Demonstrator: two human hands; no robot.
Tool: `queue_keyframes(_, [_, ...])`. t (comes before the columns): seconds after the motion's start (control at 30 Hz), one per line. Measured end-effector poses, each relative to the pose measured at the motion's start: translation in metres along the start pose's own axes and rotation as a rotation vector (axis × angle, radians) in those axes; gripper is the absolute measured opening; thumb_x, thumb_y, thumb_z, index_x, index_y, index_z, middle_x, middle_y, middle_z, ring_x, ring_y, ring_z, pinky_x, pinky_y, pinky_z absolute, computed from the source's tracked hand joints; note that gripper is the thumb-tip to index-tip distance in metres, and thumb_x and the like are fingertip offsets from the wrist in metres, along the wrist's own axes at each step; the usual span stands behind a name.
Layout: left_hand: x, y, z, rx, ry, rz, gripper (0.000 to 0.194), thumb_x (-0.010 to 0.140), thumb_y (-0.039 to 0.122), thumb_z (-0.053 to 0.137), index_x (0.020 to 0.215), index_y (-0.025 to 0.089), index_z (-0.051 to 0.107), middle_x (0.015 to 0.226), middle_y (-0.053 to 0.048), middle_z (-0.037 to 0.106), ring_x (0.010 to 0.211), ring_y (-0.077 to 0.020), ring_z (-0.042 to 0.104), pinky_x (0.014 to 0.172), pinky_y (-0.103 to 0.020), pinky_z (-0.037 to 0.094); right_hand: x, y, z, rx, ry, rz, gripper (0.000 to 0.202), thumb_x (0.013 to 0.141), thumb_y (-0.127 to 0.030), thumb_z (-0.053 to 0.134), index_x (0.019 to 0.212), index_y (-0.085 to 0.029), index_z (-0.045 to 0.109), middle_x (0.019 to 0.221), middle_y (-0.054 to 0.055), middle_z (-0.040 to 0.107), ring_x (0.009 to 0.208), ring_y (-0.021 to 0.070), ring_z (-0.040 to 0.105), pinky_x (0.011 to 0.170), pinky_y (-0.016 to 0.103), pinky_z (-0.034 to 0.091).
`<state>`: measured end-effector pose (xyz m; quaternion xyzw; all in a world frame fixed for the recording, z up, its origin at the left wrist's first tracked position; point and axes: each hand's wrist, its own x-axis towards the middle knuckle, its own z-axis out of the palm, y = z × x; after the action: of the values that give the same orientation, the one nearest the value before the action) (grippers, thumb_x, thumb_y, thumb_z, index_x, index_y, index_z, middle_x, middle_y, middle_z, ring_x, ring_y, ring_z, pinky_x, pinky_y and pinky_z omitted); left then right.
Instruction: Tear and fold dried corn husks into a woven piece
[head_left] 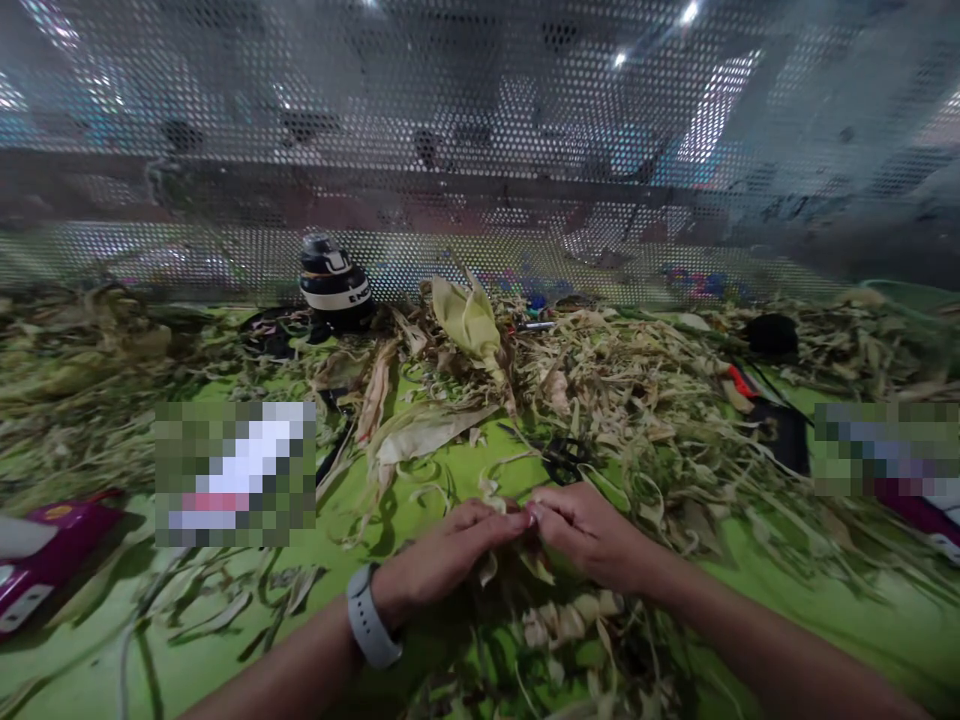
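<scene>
My left hand [450, 550], with a pale watch band [371, 615] on its wrist, is closed at the centre of the green table [465, 470]. Its thumb meets the fingertips of my right hand [589, 535], which are pinched together. Pale strips of husk [487, 568] curl out below the fingers, and both hands seem to grip this piece. Just under them lies a pale, ridged bundle [574, 618]. Farther up the table a husk flower [469, 318] lies on the scraps, and black scissors [566, 455] rest behind my right hand.
Dried husk scraps [652, 400] cover much of the table. A black bottle [334, 285] stands at the back left, before a perforated metal screen [480, 130]. Purple-and-white devices lie at the left [52, 560] and right [919, 515]. A cable [126, 650] runs along the lower left.
</scene>
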<state>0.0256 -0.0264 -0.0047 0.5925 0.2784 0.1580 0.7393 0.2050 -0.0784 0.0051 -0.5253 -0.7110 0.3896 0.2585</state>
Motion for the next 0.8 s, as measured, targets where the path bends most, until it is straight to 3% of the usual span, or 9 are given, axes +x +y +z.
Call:
queue_keyframes(0.1, [-0.0016,-0.0007,0.0024,0.011,0.021,-0.040,0.042,0.076,0.054,0.056,0.063,0.015,0.062,0.059,0.001,0.049,0.061,-0.0126,0.042,0.058,-0.024,0.035,-0.0006,0.0003,-0.0004,0.051,-0.021,0.003,0.029,0.088,-0.032,0.032,0.062,-0.019,0.034,0.058,-0.005,0.031,0.053,0.0089,0.030,0.050,0.021,0.026])
queue_keyframes(0.23, [-0.0014,0.0001,0.0035,-0.013,-0.073,-0.029,0.040,0.074,0.054,0.060,0.065,0.015,0.060,0.061,0.003,0.047,0.060,-0.0107,0.038,0.061,-0.024,0.034,0.0000,0.0015,0.0010,0.115,0.039,0.033,0.033,0.089,-0.037,0.033,0.061,-0.019,0.032,0.058,-0.006,0.027,0.053,0.0086,0.028,0.049,0.021,0.025])
queue_keyframes(0.4, [-0.0008,-0.0009,0.0030,-0.030,-0.182,-0.055,0.041,0.078,0.053,0.055,0.065,0.014,0.060,0.065,0.000,0.055,0.062,-0.0117,0.045,0.067,-0.025,0.038,0.0032,0.0019,0.0009,0.173,0.105,0.037,0.038,0.089,-0.042,0.037,0.058,-0.020,0.032,0.056,-0.006,0.027,0.050,0.0083,0.027,0.047,0.021,0.024])
queue_keyframes(0.5, [-0.0009,0.0004,0.0043,-0.015,-0.018,-0.040,0.044,0.077,0.056,0.053,0.068,0.014,0.062,0.065,0.000,0.054,0.061,-0.0115,0.044,0.064,-0.024,0.039,0.0013,0.0001,-0.0021,0.270,0.110,0.067,0.045,0.090,-0.051,0.032,0.061,-0.018,0.041,0.055,-0.004,0.038,0.050,0.0094,0.037,0.048,0.021,0.031])
queue_keyframes(0.63, [0.0014,0.0015,0.0066,0.012,0.214,0.056,0.040,0.076,0.056,0.054,0.070,0.017,0.061,0.067,0.001,0.052,0.065,-0.0131,0.044,0.062,-0.023,0.039,-0.0031,-0.0006,0.0003,0.337,-0.003,0.123,0.052,0.089,-0.059,0.031,0.064,-0.017,0.048,0.055,-0.002,0.047,0.050,0.0108,0.046,0.047,0.021,0.035])
queue_keyframes(0.7, [0.0026,0.0010,0.0077,0.025,0.241,0.078,0.039,0.077,0.054,0.054,0.066,0.017,0.060,0.066,0.001,0.051,0.065,-0.0136,0.044,0.062,-0.024,0.039,-0.0034,0.0008,0.0041,0.376,-0.056,0.156,0.050,0.087,-0.058,0.037,0.063,-0.017,0.048,0.053,-0.003,0.046,0.046,0.0097,0.046,0.045,0.020,0.035])
queue_keyframes(0.8, [0.0024,0.0015,0.0094,0.031,0.248,0.076,0.037,0.077,0.051,0.054,0.063,0.017,0.059,0.064,0.001,0.049,0.063,-0.0135,0.042,0.061,-0.024,0.039,-0.0024,0.0029,0.0073,0.411,-0.038,0.125,0.048,0.086,-0.056,0.041,0.059,-0.017,0.047,0.049,-0.005,0.043,0.043,0.0074,0.041,0.043,0.018,0.033])
